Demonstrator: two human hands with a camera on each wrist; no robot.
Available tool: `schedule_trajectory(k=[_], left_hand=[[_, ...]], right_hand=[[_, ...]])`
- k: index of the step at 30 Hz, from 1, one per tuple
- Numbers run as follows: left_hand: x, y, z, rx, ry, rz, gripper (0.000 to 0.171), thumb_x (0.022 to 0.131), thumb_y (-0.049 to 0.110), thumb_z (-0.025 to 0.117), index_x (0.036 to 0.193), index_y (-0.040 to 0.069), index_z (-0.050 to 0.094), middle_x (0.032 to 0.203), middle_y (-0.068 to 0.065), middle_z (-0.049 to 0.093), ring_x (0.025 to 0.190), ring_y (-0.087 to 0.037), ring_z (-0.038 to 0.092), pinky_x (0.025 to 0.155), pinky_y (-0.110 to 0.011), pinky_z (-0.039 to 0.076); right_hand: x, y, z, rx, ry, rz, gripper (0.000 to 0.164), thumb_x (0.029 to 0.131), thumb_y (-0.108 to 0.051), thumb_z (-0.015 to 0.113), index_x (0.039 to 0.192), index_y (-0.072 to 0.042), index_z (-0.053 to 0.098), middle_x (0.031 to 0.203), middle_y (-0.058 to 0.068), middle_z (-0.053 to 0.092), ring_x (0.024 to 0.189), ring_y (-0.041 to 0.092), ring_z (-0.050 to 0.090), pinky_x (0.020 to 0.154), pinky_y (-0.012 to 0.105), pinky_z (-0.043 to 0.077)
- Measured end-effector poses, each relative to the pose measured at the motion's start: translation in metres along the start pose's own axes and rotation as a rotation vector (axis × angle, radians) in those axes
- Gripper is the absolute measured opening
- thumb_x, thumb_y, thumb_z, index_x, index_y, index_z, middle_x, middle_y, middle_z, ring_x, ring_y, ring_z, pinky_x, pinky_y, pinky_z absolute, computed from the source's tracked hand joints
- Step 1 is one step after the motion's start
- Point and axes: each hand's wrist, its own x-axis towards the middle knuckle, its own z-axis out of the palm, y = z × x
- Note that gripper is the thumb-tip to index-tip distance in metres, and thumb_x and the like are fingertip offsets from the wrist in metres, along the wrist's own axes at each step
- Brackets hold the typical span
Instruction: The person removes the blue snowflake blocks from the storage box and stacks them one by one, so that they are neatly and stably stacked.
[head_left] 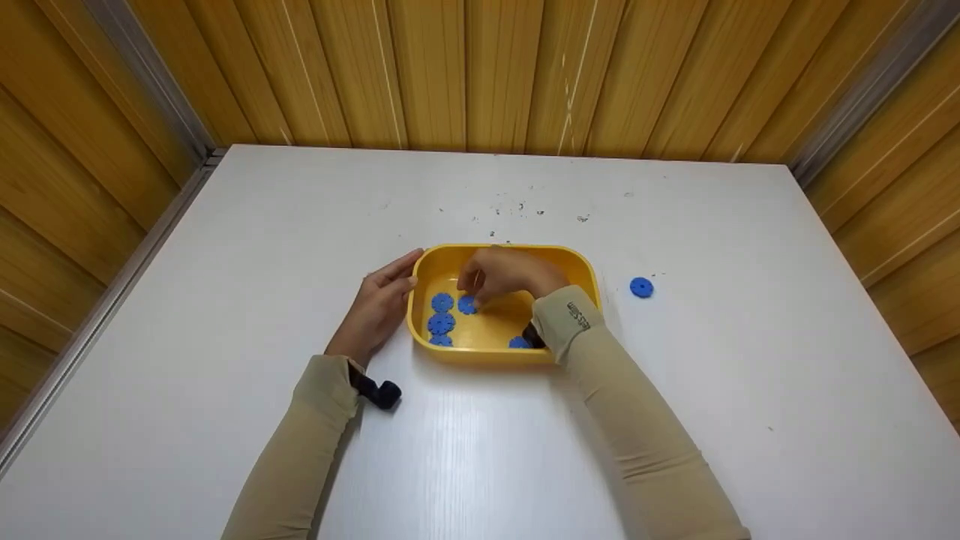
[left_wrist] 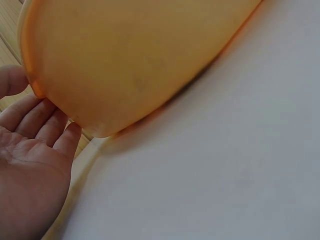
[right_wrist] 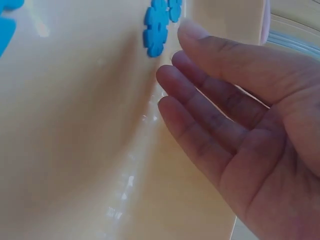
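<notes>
A yellow plastic tub [head_left: 480, 357] stands on the white table. In it lie several blue notched discs, such as this snowflake-like disc [head_left: 441, 324] at its left side. My left hand [head_left: 379, 311] holds the tub's left wall, thumb at the rim and fingers against the outside, as the left wrist view shows. My right hand [head_left: 510, 271] reaches down inside the tub, its fingers loosely bent. The thumb tip is beside another blue disc [head_left: 466, 304]; whether it touches is unclear. In the right wrist view no disc sits between the visible fingers; the index finger is mostly hidden.
One more blue disc [head_left: 641, 287] lies on the table [head_left: 720, 360] right of the tub. Partly under the right wrist, a blue disc [head_left: 519, 342] rests near the tub's front wall. Yellow wood-look panels [head_left: 495, 75] rise behind and beside the table.
</notes>
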Motion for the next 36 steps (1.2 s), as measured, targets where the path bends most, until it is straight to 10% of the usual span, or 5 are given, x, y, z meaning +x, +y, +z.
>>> schedule_trajectory(k=[23, 36], left_hand=[[0.001, 0.000, 0.000, 0.013, 0.007, 0.004, 0.056, 0.102, -0.003, 0.043, 0.157, 0.003, 0.035, 0.168, -0.009, 0.032, 0.157, -0.020, 0.027, 0.129, -0.033, 0.026], [-0.001, 0.000, 0.001, -0.001, 0.000, 0.030, 0.057, 0.101, -0.005, 0.045, 0.157, 0.000, 0.035, 0.166, -0.012, 0.034, 0.157, -0.020, 0.028, 0.128, -0.033, 0.026]], right_hand=[[0.003, -0.015, 0.010, -0.106, -0.002, 0.134, 0.015, 0.088, -0.005, 0.078, 0.097, -0.010, 0.067, 0.092, 0.004, 0.061, 0.094, 0.022, 0.056, 0.086, 0.030, 0.049], [-0.001, -0.016, 0.011, -0.135, -0.021, 0.139, 0.020, 0.087, -0.003, 0.077, 0.101, -0.012, 0.066, 0.103, 0.006, 0.063, 0.102, 0.024, 0.056, 0.097, 0.036, 0.054]])
